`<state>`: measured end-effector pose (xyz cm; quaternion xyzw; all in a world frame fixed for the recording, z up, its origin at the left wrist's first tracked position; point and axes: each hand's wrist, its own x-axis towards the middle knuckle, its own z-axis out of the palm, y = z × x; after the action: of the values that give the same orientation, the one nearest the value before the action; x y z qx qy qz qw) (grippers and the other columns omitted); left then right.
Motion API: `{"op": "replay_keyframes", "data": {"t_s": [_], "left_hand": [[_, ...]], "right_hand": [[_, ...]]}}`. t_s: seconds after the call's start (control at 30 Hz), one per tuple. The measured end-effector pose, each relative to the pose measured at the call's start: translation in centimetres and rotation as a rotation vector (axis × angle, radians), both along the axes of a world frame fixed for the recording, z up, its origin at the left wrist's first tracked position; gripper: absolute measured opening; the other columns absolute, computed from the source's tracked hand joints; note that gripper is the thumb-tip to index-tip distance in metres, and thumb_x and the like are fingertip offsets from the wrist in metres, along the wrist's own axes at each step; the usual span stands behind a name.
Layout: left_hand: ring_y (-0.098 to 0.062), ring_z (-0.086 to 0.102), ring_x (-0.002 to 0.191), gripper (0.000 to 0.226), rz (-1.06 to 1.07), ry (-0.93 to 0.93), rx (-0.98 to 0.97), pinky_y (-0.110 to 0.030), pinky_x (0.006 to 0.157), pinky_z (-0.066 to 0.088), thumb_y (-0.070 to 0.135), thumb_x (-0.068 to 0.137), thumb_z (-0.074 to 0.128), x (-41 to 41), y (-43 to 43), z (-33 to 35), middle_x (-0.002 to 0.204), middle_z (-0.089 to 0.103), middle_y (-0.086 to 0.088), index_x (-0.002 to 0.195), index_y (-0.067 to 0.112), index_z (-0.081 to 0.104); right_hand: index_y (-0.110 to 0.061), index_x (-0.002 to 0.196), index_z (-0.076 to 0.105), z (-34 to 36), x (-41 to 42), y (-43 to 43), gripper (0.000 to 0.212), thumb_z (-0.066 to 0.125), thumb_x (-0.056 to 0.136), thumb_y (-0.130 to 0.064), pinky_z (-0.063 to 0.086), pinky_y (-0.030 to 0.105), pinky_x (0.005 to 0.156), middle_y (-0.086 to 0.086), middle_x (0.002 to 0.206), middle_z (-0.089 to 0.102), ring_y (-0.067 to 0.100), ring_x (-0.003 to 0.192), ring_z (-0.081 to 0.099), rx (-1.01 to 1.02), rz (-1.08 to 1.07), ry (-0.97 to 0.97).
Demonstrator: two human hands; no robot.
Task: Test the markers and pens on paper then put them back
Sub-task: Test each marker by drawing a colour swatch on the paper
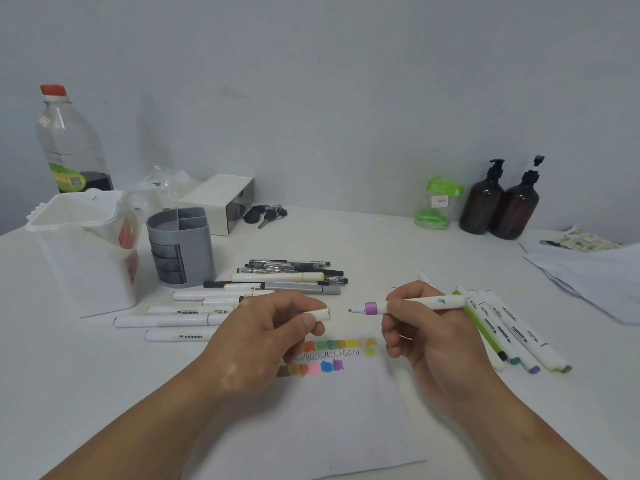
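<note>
"MARKER" upside down on left white markers [180,336], right markers [503,330] perhaps likewise

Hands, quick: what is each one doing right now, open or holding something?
Left hand: closed, pinching a white marker cap.
Right hand: closed, holding the uncapped purple-banded marker.

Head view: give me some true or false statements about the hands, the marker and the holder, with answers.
The right hand holds an uncapped marker. True.
The left hand is empty. False: it pinches the cap.
The paper bears colour swatches. True.
The grey holder is full of pens. False: its visible compartments look empty; the pens lie on the table.
</note>
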<state>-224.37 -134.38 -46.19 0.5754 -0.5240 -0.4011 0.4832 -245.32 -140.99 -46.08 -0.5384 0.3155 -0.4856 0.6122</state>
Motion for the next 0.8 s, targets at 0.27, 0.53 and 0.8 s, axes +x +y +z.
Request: {"op": "replay_keyframes", "data": {"t_s": [0.27, 0.53, 0.8], "left_hand": [[-0.011, 0.050, 0.058, 0.022, -0.038, 0.072, 0.016, -0.019, 0.055, 0.051, 0.018, 0.098, 0.061, -0.14, 0.16, 0.11, 0.086, 0.076, 0.003, 0.091, 0.032, 0.077], [-0.017, 0.057, 0.058, 0.012, -0.086, 0.134, -0.006, -0.035, 0.065, 0.060, 0.011, 0.098, 0.061, -0.39, 0.11, -0.26, 0.083, 0.076, -0.004, 0.102, 0.015, 0.072], [-0.021, 0.064, 0.063, 0.017, -0.072, 0.247, -0.042, -0.033, 0.062, 0.057, 0.004, 0.097, 0.061, -0.41, 0.29, -0.53, 0.079, 0.073, -0.013, 0.095, 0.013, 0.075]], "right_hand": [[-0.017, 0.075, 0.074, -0.25, 0.13, 0.29, 0.005, 0.070, 0.076, -0.014, 0.047, 0.027, 0.046, 0.013, 0.068, 0.067, 0.019, 0.054, 0.057, -0.043, 0.035, 0.049], [-0.016, 0.084, 0.078, -0.35, 0.25, 0.67, 0.022, 0.082, 0.067, -0.030, 0.051, 0.025, 0.053, 0.016, 0.074, 0.072, 0.018, 0.059, 0.061, -0.050, 0.102, 0.121], [-0.015, 0.086, 0.080, -0.80, 0.53, 0.65, 0.013, 0.082, 0.074, -0.018, 0.055, 0.024, 0.057, 0.018, 0.078, 0.074, 0.018, 0.063, 0.067, 0.010, 0.119, 0.057]]}}
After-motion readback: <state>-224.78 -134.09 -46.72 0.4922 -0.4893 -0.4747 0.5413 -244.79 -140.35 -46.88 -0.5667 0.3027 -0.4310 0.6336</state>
